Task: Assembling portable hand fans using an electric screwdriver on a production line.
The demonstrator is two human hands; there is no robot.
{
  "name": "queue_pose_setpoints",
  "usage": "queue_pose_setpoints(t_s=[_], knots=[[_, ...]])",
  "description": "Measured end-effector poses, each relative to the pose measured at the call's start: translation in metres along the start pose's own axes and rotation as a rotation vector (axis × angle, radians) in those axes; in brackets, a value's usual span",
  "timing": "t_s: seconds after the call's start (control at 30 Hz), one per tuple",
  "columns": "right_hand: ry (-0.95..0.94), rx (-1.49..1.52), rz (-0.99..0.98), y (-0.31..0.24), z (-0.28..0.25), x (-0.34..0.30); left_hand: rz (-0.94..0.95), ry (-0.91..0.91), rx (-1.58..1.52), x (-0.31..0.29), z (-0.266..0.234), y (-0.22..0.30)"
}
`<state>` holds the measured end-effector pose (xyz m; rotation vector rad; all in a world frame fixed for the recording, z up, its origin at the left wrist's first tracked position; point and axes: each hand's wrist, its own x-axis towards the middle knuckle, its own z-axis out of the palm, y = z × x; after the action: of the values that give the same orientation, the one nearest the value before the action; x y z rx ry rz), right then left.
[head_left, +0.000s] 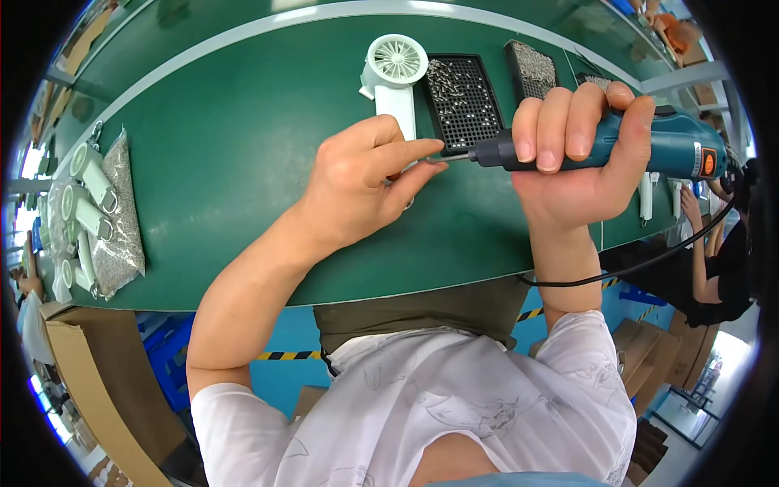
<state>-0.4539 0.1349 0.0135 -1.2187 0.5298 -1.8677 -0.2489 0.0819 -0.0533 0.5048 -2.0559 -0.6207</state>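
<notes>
My right hand [580,158] is wrapped round a teal and black electric screwdriver [669,142], held level with its bit pointing left. The thin metal bit [460,157] reaches the fingertips of my left hand [365,174]. Thumb and forefinger there are pinched together at the bit's tip; whatever small thing they hold is hidden. Behind my left hand lies a white handheld fan [396,101], its round grille at the far end. The fan's lower handle is covered by that hand. Beside it, a black perforated tray [479,114] bears many small metal screws.
A second dark tray [531,71] of small parts stands farther right. On the left lie several white fans [88,209] by a clear bag of small grey pieces [120,219]. A black cord [641,274] trails from the screwdriver. Another person's arm [699,243] shows at right.
</notes>
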Motion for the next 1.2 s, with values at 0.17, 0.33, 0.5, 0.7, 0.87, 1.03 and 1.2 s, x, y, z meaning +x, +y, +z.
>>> queue_pose_setpoints(t_s=[0.17,0.33,0.5,0.7,0.87,1.03,1.2], knots=[[-0.033,-0.023,-0.029,-0.001,-0.001,0.002,-0.017,0.000,-0.012,0.001,0.000,0.000],[-0.038,-0.008,-0.032,-0.001,-0.002,0.002,-0.025,-0.006,-0.036,0.002,0.001,0.001],[-0.045,0.013,-0.014,0.001,0.003,0.002,-0.025,-0.029,-0.029,0.002,0.000,0.002],[-0.136,-0.024,-0.039,0.002,0.002,0.001,-0.029,-0.060,-0.003,0.001,-0.001,0.003],[-0.178,-0.058,-0.062,0.003,0.003,-0.003,-0.018,-0.074,0.024,0.001,-0.001,0.002],[-0.194,-0.073,-0.071,0.004,0.003,-0.001,-0.092,-0.115,-0.005,0.006,-0.015,0.010],[-0.185,-0.109,-0.068,0.001,0.004,0.000,-0.678,-0.050,0.121,0.015,-0.024,-0.002]])
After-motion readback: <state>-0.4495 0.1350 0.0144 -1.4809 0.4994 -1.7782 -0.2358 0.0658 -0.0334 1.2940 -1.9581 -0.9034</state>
